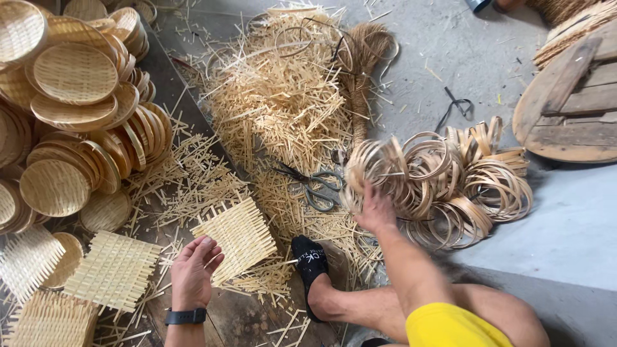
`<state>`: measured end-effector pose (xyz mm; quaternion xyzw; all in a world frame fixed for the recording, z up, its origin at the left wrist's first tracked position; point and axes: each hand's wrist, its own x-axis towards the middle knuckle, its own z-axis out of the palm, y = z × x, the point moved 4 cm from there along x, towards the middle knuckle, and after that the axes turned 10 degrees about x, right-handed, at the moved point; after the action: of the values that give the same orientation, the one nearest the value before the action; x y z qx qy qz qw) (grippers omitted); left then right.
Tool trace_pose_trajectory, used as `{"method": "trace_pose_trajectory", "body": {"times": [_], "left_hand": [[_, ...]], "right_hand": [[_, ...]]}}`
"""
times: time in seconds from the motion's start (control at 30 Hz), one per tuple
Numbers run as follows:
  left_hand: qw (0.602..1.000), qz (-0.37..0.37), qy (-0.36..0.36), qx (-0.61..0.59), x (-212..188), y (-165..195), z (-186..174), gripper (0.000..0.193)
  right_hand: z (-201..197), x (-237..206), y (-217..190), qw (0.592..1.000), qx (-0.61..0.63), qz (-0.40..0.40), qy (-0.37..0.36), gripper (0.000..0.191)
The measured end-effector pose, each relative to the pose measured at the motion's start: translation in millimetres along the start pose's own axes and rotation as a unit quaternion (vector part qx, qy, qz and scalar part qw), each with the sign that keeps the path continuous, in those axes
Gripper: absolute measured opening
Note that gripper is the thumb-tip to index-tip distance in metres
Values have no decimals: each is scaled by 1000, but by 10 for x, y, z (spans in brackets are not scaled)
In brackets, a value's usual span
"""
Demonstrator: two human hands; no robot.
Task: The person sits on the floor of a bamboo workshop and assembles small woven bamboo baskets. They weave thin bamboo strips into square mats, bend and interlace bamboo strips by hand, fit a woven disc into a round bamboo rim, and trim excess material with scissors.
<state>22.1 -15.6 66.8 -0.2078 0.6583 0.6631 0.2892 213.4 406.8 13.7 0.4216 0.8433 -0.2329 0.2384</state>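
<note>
Nearest, the left hand [193,270] grips the near-left edge of one square woven bamboo mat [234,236] with curled fingers, the mat lying flat on the wooden board [244,315] and stretching far-right from the grip. Three more woven mats [114,270] lie to its left. A foot in a black sock [310,260] rests just right of the held mat. Farther right, the right hand [374,209] reaches into a heap of bamboo hoops [443,180] (too many to count); whether its grip has closed on one I cannot tell. One pair of scissors [316,186] lies between mat and hoops. Far left, round woven trays [71,115] are stacked.
</note>
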Motion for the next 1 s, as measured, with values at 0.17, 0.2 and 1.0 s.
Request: {"method": "trace_pose_trajectory", "body": {"times": [0.17, 0.2, 1.0], "left_hand": [[998, 34, -41, -18, -92, 23, 64, 25], [999, 29, -40, -16, -103, 11, 42, 25], [999, -12, 25, -22, 151, -150, -347, 15]], "right_hand": [[293, -227, -126, 985, -79, -150, -30, 69], [278, -236, -89, 988, -60, -138, -23, 57], [-658, 840, 548, 993, -45, 102, 28, 46]]}}
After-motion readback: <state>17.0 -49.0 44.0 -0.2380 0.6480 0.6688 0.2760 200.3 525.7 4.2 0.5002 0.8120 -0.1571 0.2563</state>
